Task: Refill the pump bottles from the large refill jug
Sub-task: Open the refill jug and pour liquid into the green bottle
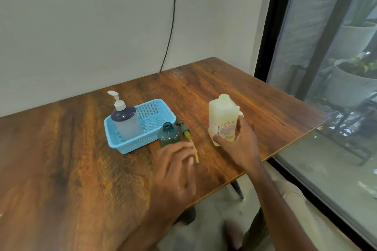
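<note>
A pale yellowish refill jug stands upright on the wooden table, cap on. My right hand wraps around its lower front. A small dark green bottle stands open-necked just in front of the blue basket. Its removed pump, with a yellow tube, lies on the table to the right of it. My left hand hovers just short of the green bottle, fingers spread, holding nothing. A larger pump bottle with a white pump head and dark liquid on top stands inside the basket.
The table's right edge runs diagonally close behind the jug. Beyond it is a glass window with potted plants outside. A black cable hangs down the wall behind the table.
</note>
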The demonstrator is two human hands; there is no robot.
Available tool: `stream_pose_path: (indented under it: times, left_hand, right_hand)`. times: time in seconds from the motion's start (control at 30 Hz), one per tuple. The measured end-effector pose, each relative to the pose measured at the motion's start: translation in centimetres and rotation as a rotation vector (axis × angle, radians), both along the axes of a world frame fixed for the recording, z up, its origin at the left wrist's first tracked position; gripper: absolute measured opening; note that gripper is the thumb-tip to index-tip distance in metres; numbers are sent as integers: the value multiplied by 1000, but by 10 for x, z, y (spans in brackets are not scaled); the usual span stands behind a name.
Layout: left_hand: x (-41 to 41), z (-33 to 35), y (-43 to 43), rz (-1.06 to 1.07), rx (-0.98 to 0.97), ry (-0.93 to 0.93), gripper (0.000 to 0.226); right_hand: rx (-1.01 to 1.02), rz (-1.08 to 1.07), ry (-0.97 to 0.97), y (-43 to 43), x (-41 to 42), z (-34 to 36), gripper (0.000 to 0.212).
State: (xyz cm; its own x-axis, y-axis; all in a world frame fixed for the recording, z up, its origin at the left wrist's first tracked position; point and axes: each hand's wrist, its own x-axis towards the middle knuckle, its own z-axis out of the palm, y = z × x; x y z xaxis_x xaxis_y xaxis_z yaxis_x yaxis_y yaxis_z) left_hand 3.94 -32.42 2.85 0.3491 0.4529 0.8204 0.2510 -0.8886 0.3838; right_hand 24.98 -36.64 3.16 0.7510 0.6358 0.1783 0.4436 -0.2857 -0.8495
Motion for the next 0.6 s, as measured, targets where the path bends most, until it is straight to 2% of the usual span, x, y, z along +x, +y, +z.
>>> stream_pose_path:
  times: [0.03,0.1,0.17,0.23,0.33,0.6]
  left_hand:
    - [-7,-2,3,46,-42,-44,28]
    - [-13,-4,11,109,-254,-98,50]
    - [-13,-6,22,153,-525,-73,81]
    - [-9,-5,34,150,-721,2,101]
    - [-1,-3,49,131,-830,127,105]
    - [18,1,76,33,-774,185,86]
  right_hand:
    - [11,-7,10,2,-1,0,92]
    - [56,-26,11,8,-1,2,93]
    - [105,-38,-3,12,0,3,92]
    - [128,-40,-4,16,2,4,95]
    - [167,-46,-15,22,4,3,96]
    - [178,-47,-57,26,9,1,96]
